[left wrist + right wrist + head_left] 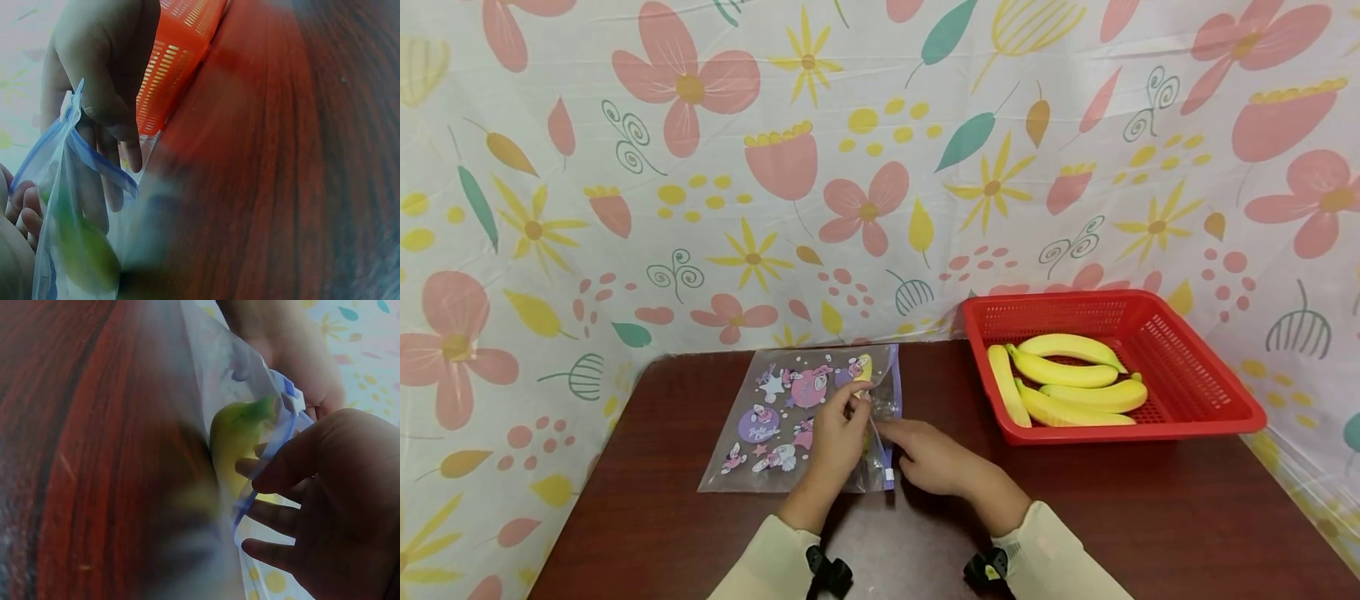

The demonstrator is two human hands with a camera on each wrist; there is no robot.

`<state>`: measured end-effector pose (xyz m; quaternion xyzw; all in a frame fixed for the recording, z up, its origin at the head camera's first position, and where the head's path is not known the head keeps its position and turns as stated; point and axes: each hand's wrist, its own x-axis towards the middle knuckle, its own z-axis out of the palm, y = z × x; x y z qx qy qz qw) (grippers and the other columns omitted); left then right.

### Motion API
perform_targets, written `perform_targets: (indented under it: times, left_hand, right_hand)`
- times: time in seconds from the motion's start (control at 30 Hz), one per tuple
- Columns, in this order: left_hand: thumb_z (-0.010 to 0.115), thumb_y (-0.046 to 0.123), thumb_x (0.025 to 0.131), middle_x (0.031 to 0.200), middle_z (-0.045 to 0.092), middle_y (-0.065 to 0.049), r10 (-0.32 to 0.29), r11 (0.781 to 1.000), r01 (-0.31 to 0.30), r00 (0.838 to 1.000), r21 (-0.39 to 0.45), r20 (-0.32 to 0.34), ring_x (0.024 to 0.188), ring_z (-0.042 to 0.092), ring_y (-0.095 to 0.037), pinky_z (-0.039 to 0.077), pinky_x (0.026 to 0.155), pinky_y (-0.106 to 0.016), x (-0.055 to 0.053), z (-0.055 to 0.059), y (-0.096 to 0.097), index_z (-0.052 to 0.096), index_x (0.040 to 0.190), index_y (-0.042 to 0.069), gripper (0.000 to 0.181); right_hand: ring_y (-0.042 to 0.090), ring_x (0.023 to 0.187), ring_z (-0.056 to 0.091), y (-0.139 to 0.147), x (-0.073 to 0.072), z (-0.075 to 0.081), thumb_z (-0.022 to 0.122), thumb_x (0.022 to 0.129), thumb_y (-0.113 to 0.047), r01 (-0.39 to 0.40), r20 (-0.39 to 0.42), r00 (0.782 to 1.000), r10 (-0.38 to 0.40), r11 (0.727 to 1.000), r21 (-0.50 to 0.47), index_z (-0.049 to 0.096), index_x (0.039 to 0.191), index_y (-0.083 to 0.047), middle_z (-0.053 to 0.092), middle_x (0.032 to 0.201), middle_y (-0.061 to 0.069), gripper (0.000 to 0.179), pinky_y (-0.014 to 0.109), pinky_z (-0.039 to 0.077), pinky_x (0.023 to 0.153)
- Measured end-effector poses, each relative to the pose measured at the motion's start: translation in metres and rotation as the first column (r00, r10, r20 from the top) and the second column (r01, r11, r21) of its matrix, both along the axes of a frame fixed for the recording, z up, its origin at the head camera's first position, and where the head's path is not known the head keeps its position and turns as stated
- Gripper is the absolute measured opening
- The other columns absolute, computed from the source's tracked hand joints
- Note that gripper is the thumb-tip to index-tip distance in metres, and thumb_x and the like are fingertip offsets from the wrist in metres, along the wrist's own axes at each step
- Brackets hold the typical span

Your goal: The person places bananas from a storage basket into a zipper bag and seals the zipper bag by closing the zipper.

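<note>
A clear slider zip bag (775, 417) with pink and purple cartoon prints lies on the table, its purple zip edge (895, 383) to the right. Inside is a banana (234, 434), its green-tipped end near the mouth in the right wrist view. My left hand (842, 425) pinches the bag's upper layer near the opening, lifting it. At the parted mouth, my right hand (936, 458) reaches in with fairly straight fingers (272, 515) towards the banana; film partly covers them. The white slider (292, 402) sits at the near end of the zip.
On the right stands a red plastic basket (1210, 379) with several bananas (1067, 367) in it. The dark wooden table (662, 433) meets a flower-patterned cloth (865, 275) behind and at the sides. Black wrist cameras (829, 573) are strapped over pale sleeves (767, 558).
</note>
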<state>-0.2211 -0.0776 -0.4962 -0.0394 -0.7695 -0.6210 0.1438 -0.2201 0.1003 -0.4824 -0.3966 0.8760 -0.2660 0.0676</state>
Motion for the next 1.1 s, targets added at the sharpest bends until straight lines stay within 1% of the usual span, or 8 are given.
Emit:
perform_targets:
  times: [0.17, 0.3, 0.43, 0.53, 0.67, 0.77, 0.93, 1.1]
  left_hand:
    - [0.057, 0.006, 0.099, 0.066, 0.054, -0.007, 0.009, 1.0, -0.009, 1.0, 0.003, 0.015, 0.047, 0.046, -0.005, 0.037, 0.041, -0.019, 0.002, 0.005, 0.003, 0.071, 0.119, 0.007, 0.024]
    - [0.059, 0.008, 0.099, 0.066, 0.056, -0.008, 0.029, 1.0, -0.029, 1.0, -0.011, 0.001, 0.048, 0.048, -0.005, 0.036, 0.043, -0.018, 0.002, 0.005, 0.004, 0.072, 0.118, 0.011, 0.023]
    - [0.06, 0.009, 0.099, 0.065, 0.055, -0.006, 0.02, 1.0, -0.021, 0.999, -0.016, -0.028, 0.049, 0.051, -0.006, 0.038, 0.043, -0.019, 0.001, 0.003, 0.003, 0.073, 0.116, 0.015, 0.022]
    - [0.059, 0.008, 0.098, 0.065, 0.054, -0.003, 0.025, 0.999, -0.026, 0.999, -0.03, -0.03, 0.05, 0.049, -0.005, 0.037, 0.044, -0.02, 0.0, 0.002, 0.002, 0.073, 0.114, 0.015, 0.022]
    - [0.06, 0.007, 0.095, 0.066, 0.054, 0.0, 0.058, 0.996, -0.06, 0.998, -0.068, -0.025, 0.052, 0.045, -0.003, 0.038, 0.047, -0.02, 0.0, 0.002, 0.002, 0.073, 0.111, 0.015, 0.022]
    - [0.061, 0.007, 0.092, 0.067, 0.054, 0.001, 0.072, 0.993, -0.072, 0.997, -0.094, -0.004, 0.052, 0.044, -0.003, 0.038, 0.048, -0.02, 0.0, 0.002, 0.001, 0.071, 0.111, 0.015, 0.023]
    - [0.06, 0.01, 0.09, 0.071, 0.055, 0.003, 0.069, 0.989, -0.061, 0.996, -0.135, 0.055, 0.051, 0.043, -0.003, 0.037, 0.046, -0.02, 0.0, 0.002, 0.001, 0.069, 0.118, 0.015, 0.03]
    - [0.06, 0.012, 0.092, 0.068, 0.053, 0.004, 0.076, 0.983, -0.061, 0.994, -0.174, 0.081, 0.051, 0.042, -0.004, 0.035, 0.046, -0.02, 0.002, 0.004, 0.002, 0.073, 0.117, 0.014, 0.029]
  right_hand:
    - [0.037, 0.139, 0.05, -0.001, 0.003, -0.001, 0.052, 0.087, 0.009, 0.001, -0.019, 1.0, 0.0, 1.0, 0.012, 0.052, 0.146, -0.004, 0.053, 0.149, 0.019, 0.06, 0.053, 0.041, 0.114]
    - [0.038, 0.141, 0.047, -0.002, 0.003, -0.003, 0.052, 0.087, 0.009, 0.005, -0.014, 1.0, -0.005, 1.0, 0.021, 0.048, 0.149, -0.004, 0.05, 0.151, 0.019, 0.063, 0.054, 0.04, 0.115]
    - [0.038, 0.142, 0.046, -0.003, 0.004, -0.005, 0.052, 0.087, 0.009, 0.002, -0.019, 1.0, -0.002, 1.0, 0.031, 0.047, 0.149, -0.003, 0.05, 0.152, 0.018, 0.064, 0.054, 0.039, 0.116]
    - [0.037, 0.142, 0.046, -0.004, 0.004, -0.006, 0.053, 0.086, 0.009, -0.008, -0.034, 0.999, 0.009, 0.999, 0.033, 0.048, 0.148, -0.002, 0.051, 0.151, 0.018, 0.064, 0.054, 0.038, 0.116]
    - [0.038, 0.142, 0.046, -0.004, 0.004, -0.007, 0.054, 0.084, 0.01, -0.025, -0.056, 0.998, 0.026, 0.999, 0.033, 0.051, 0.146, -0.002, 0.052, 0.151, 0.018, 0.063, 0.055, 0.038, 0.116]
    - [0.038, 0.141, 0.047, -0.004, 0.005, -0.007, 0.054, 0.084, 0.011, -0.025, -0.068, 0.997, 0.028, 0.999, 0.035, 0.053, 0.144, -0.002, 0.053, 0.149, 0.018, 0.061, 0.054, 0.039, 0.115]
    - [0.038, 0.138, 0.051, -0.004, 0.006, -0.008, 0.054, 0.084, 0.01, -0.016, -0.09, 0.996, 0.018, 1.0, 0.021, 0.058, 0.139, -0.001, 0.057, 0.145, 0.02, 0.057, 0.053, 0.041, 0.113]
    - [0.038, 0.139, 0.05, -0.006, 0.007, -0.011, 0.053, 0.085, 0.008, -0.001, -0.099, 0.995, 0.004, 1.0, 0.028, 0.053, 0.143, 0.001, 0.055, 0.147, 0.02, 0.059, 0.055, 0.042, 0.112]
